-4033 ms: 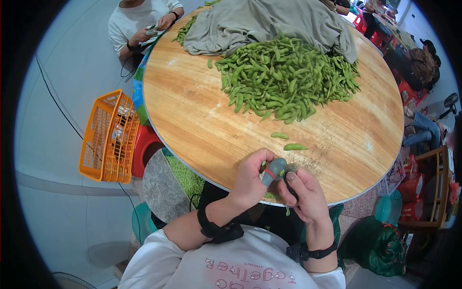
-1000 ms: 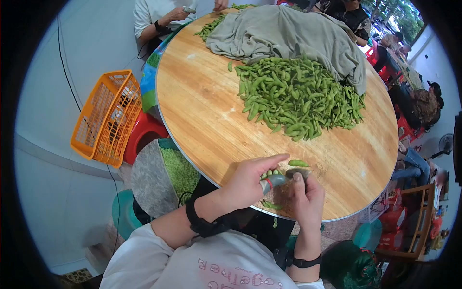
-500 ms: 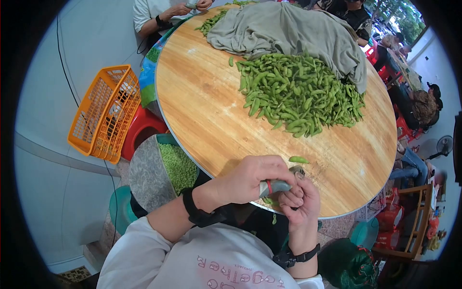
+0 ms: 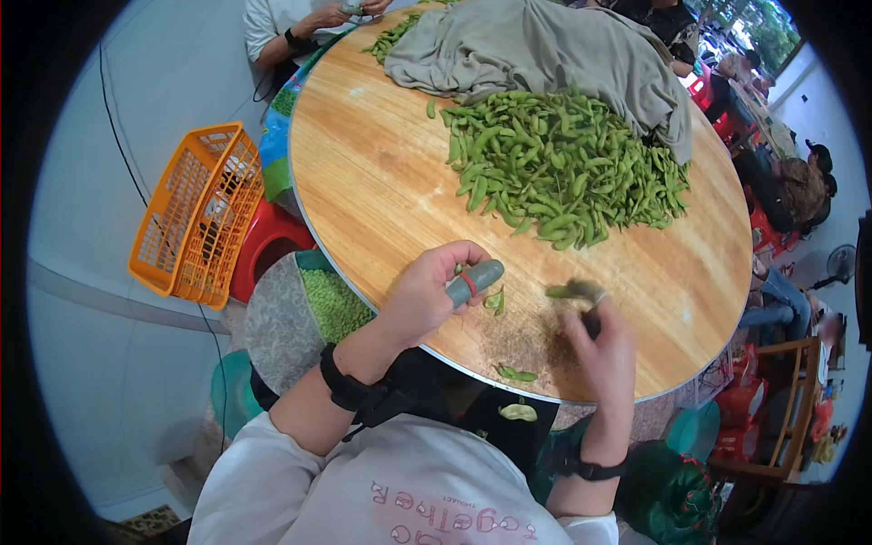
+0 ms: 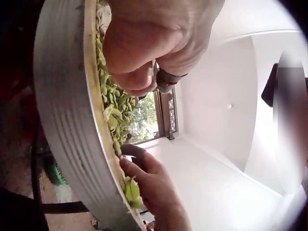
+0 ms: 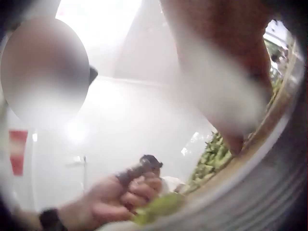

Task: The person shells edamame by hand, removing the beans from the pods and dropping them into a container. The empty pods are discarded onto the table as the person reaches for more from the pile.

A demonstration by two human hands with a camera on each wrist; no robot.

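Note:
In the head view my left hand [image 4: 425,295] is over the near table edge, fingers curled around small green beans [image 4: 459,269], mostly hidden. Its thumb wears a grey-green cover [image 4: 477,280] with a red band. An opened soybean pod [image 4: 495,302] lies beside it. My right hand [image 4: 604,350] reaches to a single pod [image 4: 557,292] on the table, its dark-covered fingertip [image 4: 586,289] right at the pod's end and the thumb apart from it. The left wrist view shows the right hand [image 5: 161,190] low by the tabletop, near a green pod [image 5: 132,190].
A large heap of pods [image 4: 568,168] lies on the round wooden table [image 4: 363,173], partly under a grey cloth [image 4: 545,45]. Pod scraps [image 4: 516,373] lie near the edge; a pale husk [image 4: 518,412] shows beyond it. At left are shelled beans [image 4: 336,313] and an orange basket [image 4: 193,218].
My hands, together half a second ago, have parted: the left went left and up, the right moved right to the lone pod. An opened pod now shows beside the left hand.

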